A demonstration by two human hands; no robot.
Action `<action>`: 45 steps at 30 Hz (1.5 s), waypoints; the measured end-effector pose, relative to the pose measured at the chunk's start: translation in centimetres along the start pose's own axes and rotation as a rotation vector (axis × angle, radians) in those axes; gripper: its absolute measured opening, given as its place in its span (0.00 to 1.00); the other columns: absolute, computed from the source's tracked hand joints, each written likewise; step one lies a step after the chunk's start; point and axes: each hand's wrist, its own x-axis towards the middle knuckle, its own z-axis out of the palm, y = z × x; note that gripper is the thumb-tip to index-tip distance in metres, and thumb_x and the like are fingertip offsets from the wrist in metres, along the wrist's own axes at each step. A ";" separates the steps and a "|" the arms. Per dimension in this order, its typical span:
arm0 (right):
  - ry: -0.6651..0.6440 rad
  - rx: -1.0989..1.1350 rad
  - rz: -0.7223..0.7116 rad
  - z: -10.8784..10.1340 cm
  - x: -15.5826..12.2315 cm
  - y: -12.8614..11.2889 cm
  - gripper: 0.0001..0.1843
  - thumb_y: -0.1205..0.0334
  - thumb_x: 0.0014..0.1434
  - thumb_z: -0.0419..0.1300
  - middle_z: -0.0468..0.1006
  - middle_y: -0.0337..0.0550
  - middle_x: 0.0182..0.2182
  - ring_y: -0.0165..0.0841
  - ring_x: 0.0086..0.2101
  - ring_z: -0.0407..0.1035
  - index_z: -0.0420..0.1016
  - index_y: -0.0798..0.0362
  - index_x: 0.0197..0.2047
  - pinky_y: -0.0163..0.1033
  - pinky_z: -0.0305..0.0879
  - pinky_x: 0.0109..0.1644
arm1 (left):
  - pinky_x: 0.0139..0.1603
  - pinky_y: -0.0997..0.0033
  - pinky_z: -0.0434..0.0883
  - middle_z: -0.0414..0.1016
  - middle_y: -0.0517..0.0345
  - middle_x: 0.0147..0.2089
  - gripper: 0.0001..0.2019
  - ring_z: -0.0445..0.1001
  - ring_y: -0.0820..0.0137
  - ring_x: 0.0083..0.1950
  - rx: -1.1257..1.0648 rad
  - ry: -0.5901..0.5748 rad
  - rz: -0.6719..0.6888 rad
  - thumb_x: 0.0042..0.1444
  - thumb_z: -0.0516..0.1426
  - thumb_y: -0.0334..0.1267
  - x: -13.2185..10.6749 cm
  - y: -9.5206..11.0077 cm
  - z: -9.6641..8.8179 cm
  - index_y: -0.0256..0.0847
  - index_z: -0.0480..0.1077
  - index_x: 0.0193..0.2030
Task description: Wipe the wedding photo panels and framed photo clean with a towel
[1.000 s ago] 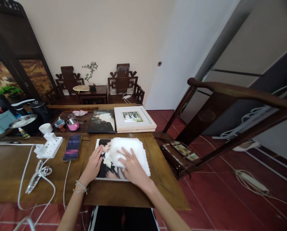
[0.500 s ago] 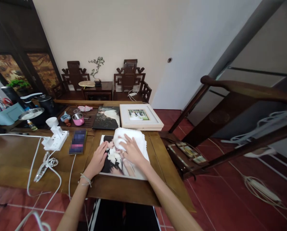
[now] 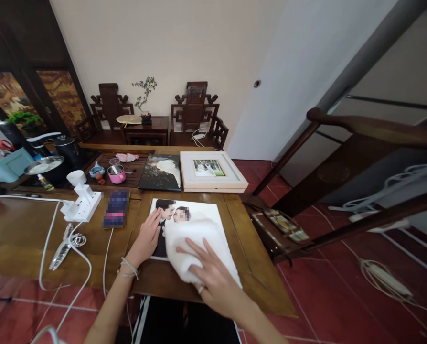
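Observation:
A square photo panel (image 3: 207, 211) with a couple on it lies flat near the table's front edge. My left hand (image 3: 148, 235) rests on its left side, fingers stretched out flat on the picture. Under my right hand (image 3: 215, 272) is a white cloth (image 3: 177, 234), pressed down by my fingers and bunched near my thumb. The cloth covers the panel's lower right part and hangs over its lower edge. Behind the panel lie a dark photo panel (image 3: 156, 179) and a pale framed photo (image 3: 231, 174), side by side.
On the wooden table (image 3: 20, 239), to the left, are a phone (image 3: 116, 209), a white power strip (image 3: 82, 206) with cables, and a silver hair claw (image 3: 61, 251). Farther back stand a pink cup (image 3: 117, 175) and a kettle (image 3: 66, 148). A wooden chair (image 3: 306, 191) stands at the right.
My right hand has drawn the cloth from the panel's top toward me, down to its lower edge, uncovering the faces. My left hand has stayed on the panel's left side.

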 end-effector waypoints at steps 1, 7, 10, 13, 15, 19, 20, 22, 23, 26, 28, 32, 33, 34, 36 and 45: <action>0.004 -0.005 0.032 -0.4 0.4 1.0 0.20 0.79 0.44 0.50 0.64 0.46 0.63 0.42 0.67 0.41 0.72 0.52 0.37 0.64 0.35 0.68 | 0.71 0.50 0.50 0.51 0.49 0.72 0.24 0.47 0.63 0.73 -0.003 0.002 0.005 0.69 0.40 0.39 0.0 0.0 0.0 0.43 0.49 0.71; 0.091 -0.069 0.234 -1.2 6.0 5.7 0.23 0.78 0.48 0.50 0.70 0.59 0.58 0.51 0.66 0.43 0.72 0.55 0.46 0.74 0.39 0.62 | 0.71 0.50 0.50 0.52 0.49 0.72 0.24 0.48 0.62 0.73 -0.011 0.003 -0.011 0.69 0.40 0.39 0.0 0.2 -0.1 0.43 0.50 0.71; 0.096 -0.076 0.194 0.1 7.8 4.2 0.25 0.78 0.48 0.51 0.65 0.54 0.62 0.53 0.67 0.40 0.72 0.54 0.48 0.75 0.34 0.62 | 0.71 0.52 0.50 0.52 0.50 0.72 0.24 0.48 0.64 0.73 -0.026 0.015 -0.029 0.69 0.39 0.38 -0.1 0.4 -0.2 0.44 0.50 0.71; 0.057 -0.060 0.096 1.4 6.7 1.3 0.25 0.78 0.46 0.52 0.62 0.46 0.65 0.50 0.67 0.39 0.72 0.50 0.46 0.71 0.31 0.65 | 0.71 0.52 0.50 0.51 0.49 0.72 0.24 0.48 0.64 0.73 -0.028 -0.002 -0.035 0.69 0.39 0.37 -0.1 0.4 -0.3 0.43 0.50 0.70; 0.043 -0.048 0.041 1.7 4.7 -0.1 0.23 0.78 0.45 0.52 0.61 0.44 0.65 0.49 0.67 0.38 0.73 0.51 0.43 0.71 0.31 0.66 | 0.71 0.51 0.51 0.50 0.48 0.72 0.24 0.47 0.63 0.73 -0.018 -0.025 -0.030 0.69 0.39 0.36 -0.1 0.3 -0.4 0.42 0.50 0.70; 0.072 -0.047 -0.014 0.8 0.1 0.2 0.19 0.80 0.43 0.50 0.64 0.48 0.63 0.46 0.67 0.40 0.71 0.52 0.36 0.68 0.35 0.67 | 0.71 0.49 0.50 0.51 0.48 0.72 0.25 0.47 0.63 0.73 -0.014 -0.022 -0.015 0.68 0.39 0.33 -0.1 0.1 -0.3 0.42 0.50 0.70; 0.075 -0.054 0.003 0.4 -0.6 0.9 0.18 0.80 0.44 0.49 0.65 0.49 0.63 0.45 0.67 0.41 0.70 0.52 0.35 0.67 0.37 0.67 | 0.71 0.49 0.50 0.51 0.48 0.72 0.25 0.47 0.62 0.73 -0.013 -0.019 -0.012 0.68 0.40 0.33 -0.1 0.0 -0.2 0.42 0.50 0.70; 0.073 -0.075 0.077 -0.4 -1.4 2.5 0.18 0.80 0.45 0.49 0.66 0.51 0.62 0.45 0.67 0.42 0.70 0.52 0.35 0.67 0.39 0.67 | 0.71 0.49 0.50 0.51 0.48 0.72 0.25 0.47 0.63 0.73 -0.013 -0.017 -0.007 0.68 0.40 0.33 -0.1 -0.1 -0.1 0.43 0.50 0.70; 0.074 -0.087 0.132 -0.8 -1.4 3.4 0.18 0.79 0.46 0.49 0.66 0.53 0.62 0.46 0.67 0.43 0.70 0.53 0.36 0.67 0.40 0.66 | 0.71 0.49 0.49 0.51 0.48 0.72 0.24 0.47 0.63 0.73 -0.015 -0.016 -0.006 0.68 0.40 0.33 0.0 -0.1 0.0 0.43 0.50 0.70; 0.097 -0.115 0.276 -1.3 0.4 5.0 0.18 0.78 0.49 0.49 0.66 0.57 0.61 0.51 0.66 0.44 0.71 0.54 0.41 0.71 0.41 0.64 | 0.71 0.50 0.50 0.52 0.48 0.72 0.24 0.48 0.63 0.73 -0.032 -0.001 -0.017 0.68 0.40 0.33 0.0 0.2 0.0 0.42 0.52 0.70; 0.112 -0.115 0.301 -1.0 2.4 4.9 0.19 0.77 0.50 0.49 0.66 0.59 0.61 0.54 0.66 0.42 0.72 0.55 0.43 0.75 0.40 0.62 | 0.71 0.50 0.50 0.54 0.48 0.71 0.24 0.50 0.62 0.72 -0.055 0.015 -0.039 0.68 0.41 0.35 0.1 0.7 -0.3 0.42 0.54 0.69; 0.057 -0.063 0.150 0.7 5.8 2.0 0.24 0.77 0.46 0.52 0.63 0.48 0.64 0.52 0.67 0.40 0.72 0.51 0.46 0.74 0.34 0.63 | 0.71 0.54 0.51 0.56 0.50 0.70 0.22 0.53 0.64 0.71 -0.183 0.116 -0.067 0.68 0.43 0.40 0.3 2.0 -1.5 0.41 0.58 0.67; 0.031 -0.046 0.087 1.1 6.2 1.1 0.25 0.77 0.45 0.52 0.62 0.43 0.65 0.49 0.67 0.40 0.73 0.49 0.46 0.72 0.33 0.65 | 0.71 0.56 0.51 0.57 0.50 0.70 0.23 0.54 0.64 0.71 -0.224 0.156 -0.072 0.69 0.42 0.41 0.3 2.3 -1.8 0.40 0.59 0.67; 0.006 -0.028 0.025 1.4 6.3 0.2 0.24 0.77 0.45 0.53 0.62 0.39 0.65 0.47 0.67 0.40 0.73 0.48 0.45 0.69 0.31 0.66 | 0.71 0.56 0.51 0.58 0.50 0.70 0.23 0.55 0.64 0.71 -0.255 0.190 -0.076 0.69 0.42 0.42 0.3 2.5 -2.1 0.39 0.59 0.66; -0.030 0.016 -0.083 1.6 5.6 -0.9 0.21 0.75 0.46 0.54 0.63 0.35 0.64 0.44 0.68 0.39 0.74 0.47 0.42 0.65 0.29 0.68 | 0.71 0.56 0.51 0.58 0.50 0.70 0.24 0.55 0.64 0.71 -0.280 0.224 -0.085 0.69 0.41 0.43 0.3 2.7 -2.4 0.38 0.59 0.66; 0.074 0.065 0.080 -0.9 0.6 3.0 0.14 0.77 0.50 0.50 0.66 0.53 0.62 0.43 0.66 0.48 0.70 0.52 0.36 0.62 0.38 0.69 | 0.70 0.52 0.54 0.55 0.46 0.70 0.24 0.53 0.61 0.72 -0.018 0.006 -0.020 0.67 0.46 0.39 0.2 1.8 -0.7 0.38 0.55 0.68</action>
